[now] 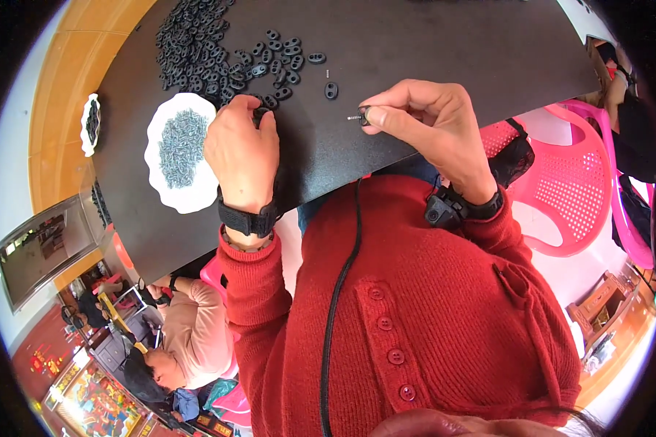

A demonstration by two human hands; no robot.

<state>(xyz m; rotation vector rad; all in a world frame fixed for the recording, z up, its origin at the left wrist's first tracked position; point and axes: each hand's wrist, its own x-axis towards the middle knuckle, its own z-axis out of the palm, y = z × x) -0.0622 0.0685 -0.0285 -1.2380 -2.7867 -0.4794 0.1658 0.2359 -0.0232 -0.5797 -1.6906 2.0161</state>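
Observation:
My right hand [437, 120] is raised over the table's near edge, thumb and fingers pinching a small black plastic piece [364, 115]. A thin metal spring [353, 117] sticks out of that piece to the left. My left hand [242, 149] rests at the near edge of the heap, its fingers curled round a black two-hole cord lock piece [259, 113], partly hidden by them. Between the hands and farther back lie a single cord lock piece [331, 90] and a loose spring [327, 73].
A big heap of black cord lock pieces [189, 47] covers the far left of the dark table [415, 44]. Beside my left hand stands a white scalloped dish [195, 202] of small metal springs. A pink chair [572, 186] is at right; another person [197, 328] sits at lower left.

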